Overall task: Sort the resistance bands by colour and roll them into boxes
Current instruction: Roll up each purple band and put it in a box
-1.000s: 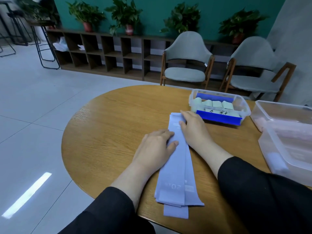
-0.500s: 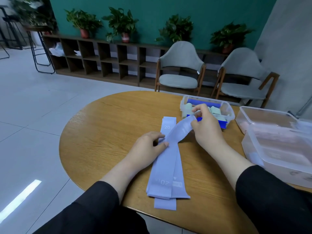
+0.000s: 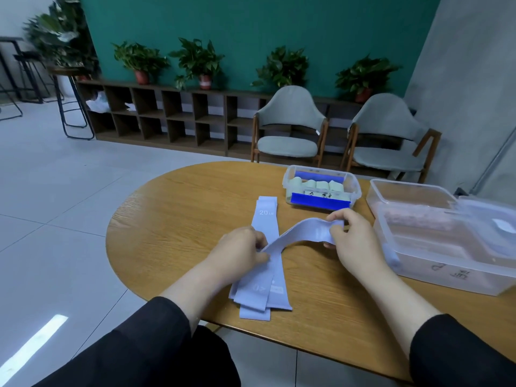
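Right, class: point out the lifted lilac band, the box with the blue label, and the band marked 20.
lifted lilac band [image 3: 304, 233], head view, middle of raised span
box with the blue label [image 3: 321, 201], head view, blue front strip
band marked 20 [image 3: 265, 216], head view, below the number

Lilac bands, one lifted

One lilac band [image 3: 304, 233] arches off the flat stack [image 3: 264, 291]; pale green rolls [image 3: 318, 185] fill the small clear box [image 3: 321, 188].
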`<action>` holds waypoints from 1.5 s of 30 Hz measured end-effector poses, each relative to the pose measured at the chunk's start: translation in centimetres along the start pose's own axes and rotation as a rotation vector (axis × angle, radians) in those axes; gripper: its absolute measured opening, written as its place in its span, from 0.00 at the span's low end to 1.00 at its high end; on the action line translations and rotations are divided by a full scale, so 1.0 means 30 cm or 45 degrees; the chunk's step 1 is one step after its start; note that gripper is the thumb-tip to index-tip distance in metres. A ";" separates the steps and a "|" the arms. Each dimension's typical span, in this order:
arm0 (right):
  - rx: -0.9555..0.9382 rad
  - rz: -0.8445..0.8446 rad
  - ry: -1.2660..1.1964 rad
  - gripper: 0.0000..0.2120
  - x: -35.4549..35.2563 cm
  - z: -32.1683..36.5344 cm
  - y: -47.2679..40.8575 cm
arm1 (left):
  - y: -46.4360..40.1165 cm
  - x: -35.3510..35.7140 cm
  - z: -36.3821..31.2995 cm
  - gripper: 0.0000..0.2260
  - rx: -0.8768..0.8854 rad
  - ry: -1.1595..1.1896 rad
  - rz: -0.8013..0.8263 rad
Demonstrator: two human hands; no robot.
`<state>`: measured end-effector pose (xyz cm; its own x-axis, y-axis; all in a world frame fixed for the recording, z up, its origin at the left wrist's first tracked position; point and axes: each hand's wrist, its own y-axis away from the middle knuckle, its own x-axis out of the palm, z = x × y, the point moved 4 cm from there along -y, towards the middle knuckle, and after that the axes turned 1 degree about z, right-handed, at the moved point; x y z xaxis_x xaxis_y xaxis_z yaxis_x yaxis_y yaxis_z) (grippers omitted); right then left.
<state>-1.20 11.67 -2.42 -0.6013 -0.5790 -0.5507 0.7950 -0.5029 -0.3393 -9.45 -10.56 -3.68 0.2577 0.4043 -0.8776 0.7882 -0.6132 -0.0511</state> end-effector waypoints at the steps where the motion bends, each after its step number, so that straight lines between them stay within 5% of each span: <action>1: -0.019 -0.004 0.002 0.09 -0.011 0.003 0.004 | 0.006 -0.016 -0.007 0.06 -0.023 0.059 -0.023; 7: 0.013 0.028 -0.057 0.09 -0.055 -0.017 0.069 | -0.031 -0.190 -0.088 0.11 -0.047 0.197 -0.101; 15: 0.098 0.063 -0.136 0.13 -0.128 -0.113 0.207 | -0.286 -0.262 -0.389 0.07 0.374 -0.382 0.128; 18: 0.140 0.089 -0.013 0.15 -0.143 -0.167 0.269 | -0.374 -0.161 -0.472 0.12 0.351 -0.894 -0.157; 20: 0.114 0.095 0.092 0.15 -0.155 -0.198 0.303 | -0.363 -0.080 -0.500 0.12 0.346 -0.971 -0.382; 24: 0.093 0.074 0.195 0.12 -0.178 -0.244 0.308 | -0.268 0.084 -0.463 0.04 0.432 -0.482 -0.494; 27: 0.113 0.036 0.208 0.11 -0.186 -0.255 0.302 | -0.177 0.198 -0.395 0.05 0.279 -0.099 -0.384; 34: 0.042 0.101 0.249 0.07 -0.193 -0.243 0.322 | -0.124 0.314 -0.331 0.15 0.070 -0.011 -0.268; 37: -0.077 0.057 0.354 0.15 -0.207 -0.225 0.324 | -0.139 0.334 -0.322 0.15 0.072 0.047 -0.239; 41: -0.144 0.291 0.344 0.12 -0.185 -0.224 0.335 | -0.182 0.350 -0.330 0.15 0.123 0.088 -0.089; 45: -0.106 0.380 0.304 0.09 -0.172 -0.236 0.342 | -0.248 0.313 -0.342 0.16 -0.001 0.492 0.000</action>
<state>10.63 14.03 -8.48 -0.3147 -0.5213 -0.7932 0.9418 -0.2756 -0.1925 -7.17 4.76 -6.65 0.4494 0.6304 -0.6329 0.7886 -0.6128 -0.0504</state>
